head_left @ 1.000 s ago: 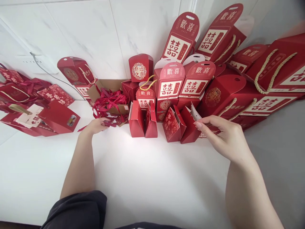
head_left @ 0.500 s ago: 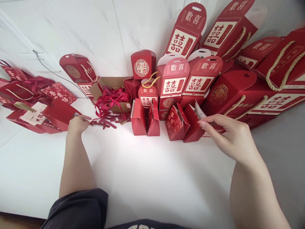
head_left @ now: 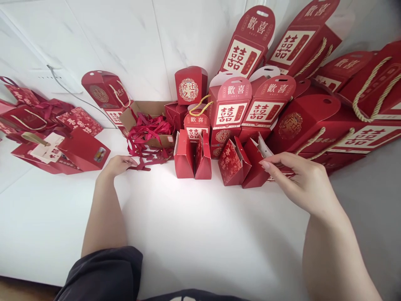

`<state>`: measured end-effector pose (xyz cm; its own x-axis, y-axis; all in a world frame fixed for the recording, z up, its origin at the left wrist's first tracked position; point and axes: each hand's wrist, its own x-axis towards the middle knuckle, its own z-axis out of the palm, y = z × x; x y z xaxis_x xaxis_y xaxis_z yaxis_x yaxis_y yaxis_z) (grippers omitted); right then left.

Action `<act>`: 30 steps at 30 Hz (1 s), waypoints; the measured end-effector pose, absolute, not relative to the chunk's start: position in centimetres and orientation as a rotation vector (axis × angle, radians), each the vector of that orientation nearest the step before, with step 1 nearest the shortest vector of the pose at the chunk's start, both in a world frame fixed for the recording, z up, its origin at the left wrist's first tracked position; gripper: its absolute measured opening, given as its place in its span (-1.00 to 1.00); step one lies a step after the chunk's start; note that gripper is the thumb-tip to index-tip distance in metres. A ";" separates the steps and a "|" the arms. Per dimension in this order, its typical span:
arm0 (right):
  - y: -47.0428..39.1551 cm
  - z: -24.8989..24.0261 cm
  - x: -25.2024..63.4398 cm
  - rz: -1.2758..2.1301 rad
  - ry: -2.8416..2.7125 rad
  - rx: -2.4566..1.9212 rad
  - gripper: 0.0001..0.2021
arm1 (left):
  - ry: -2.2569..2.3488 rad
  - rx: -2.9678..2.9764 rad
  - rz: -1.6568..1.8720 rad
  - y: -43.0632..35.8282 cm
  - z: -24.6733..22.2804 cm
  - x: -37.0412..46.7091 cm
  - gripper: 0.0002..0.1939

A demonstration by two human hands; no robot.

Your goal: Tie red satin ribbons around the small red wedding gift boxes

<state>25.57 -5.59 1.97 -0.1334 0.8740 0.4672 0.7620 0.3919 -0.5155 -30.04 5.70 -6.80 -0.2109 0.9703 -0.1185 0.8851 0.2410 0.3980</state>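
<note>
The left hand, ten o'clock, grip unclear, should isolate one strap; the right hand's fingers, two o'clock, seemingly pinch a box.

Left hand at loose dark red strips on white table; grip unclear. Just behind strips, open cardboard box heaped with red ribbons. Right hand, thumb and forefinger together, at upper edge of plain red box; firm hold unclear. Flower-printed box just beside it. Larger red gift boxes stacked behind.
</note>
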 end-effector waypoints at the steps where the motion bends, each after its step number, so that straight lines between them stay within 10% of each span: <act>1: -5.6 1.9 25.5 0.206 -1.927 -1.404 -0.86 | 2.185 1.712 0.353 5.6 -6.6 -29.8 -0.77; 12: -5.5 1.9 25.3 0.228 -1.946 -1.401 -0.84 | 2.221 1.856 0.415 6.6 -7.7 -28.2 -0.50; 30: -5.5 2.0 25.1 0.212 -1.988 -1.391 -0.83 | 1.908 2.096 0.542 8.2 -10.0 -24.9 -0.71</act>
<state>25.11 -5.48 1.98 -0.1863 0.8776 0.4416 0.7645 0.4119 -0.4960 -24.89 8.23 -10.00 0.0707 0.9924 0.1009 0.8972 -0.1075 0.4284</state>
